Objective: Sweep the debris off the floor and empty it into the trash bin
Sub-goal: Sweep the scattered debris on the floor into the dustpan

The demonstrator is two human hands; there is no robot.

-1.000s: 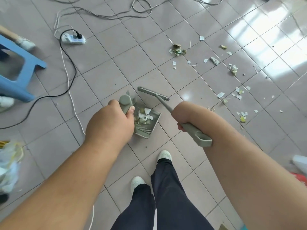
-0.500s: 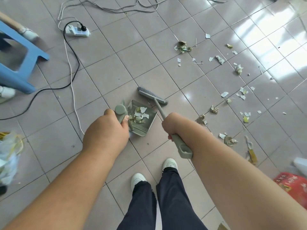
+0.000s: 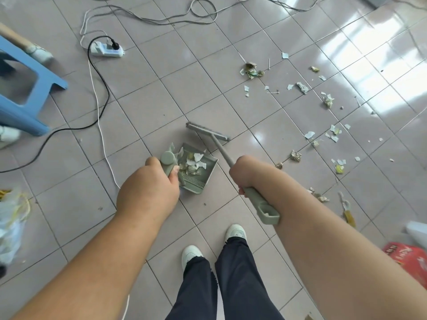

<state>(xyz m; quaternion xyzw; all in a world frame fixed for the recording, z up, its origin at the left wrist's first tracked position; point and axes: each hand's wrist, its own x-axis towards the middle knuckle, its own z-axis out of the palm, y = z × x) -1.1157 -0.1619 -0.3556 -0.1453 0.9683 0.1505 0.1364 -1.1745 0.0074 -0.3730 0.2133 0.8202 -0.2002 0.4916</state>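
My left hand [image 3: 149,192] grips the upright handle of a grey-green dustpan [image 3: 206,179], which holds several torn paper scraps. My right hand [image 3: 248,170] is closed around the handle of a matching small broom [image 3: 208,131]; its head hovers over the tiles just beyond the dustpan. Scattered debris [image 3: 328,101], paper bits and crumpled wrappers, lies over the floor to the right and far right. A plastic bag with yellow ties [image 3: 10,225] shows at the left edge; no bin is clearly visible.
A blue plastic stool [image 3: 30,93] stands at the left. A white power strip [image 3: 106,50] with black and white cables trails across the floor. A red packet [image 3: 409,257] lies at the right edge. My feet [image 3: 213,245] are below the dustpan.
The view shifted slightly down and back. The dustpan and broom stayed in my hands, with the broom head moving a little up and away from the dustpan's mouth.
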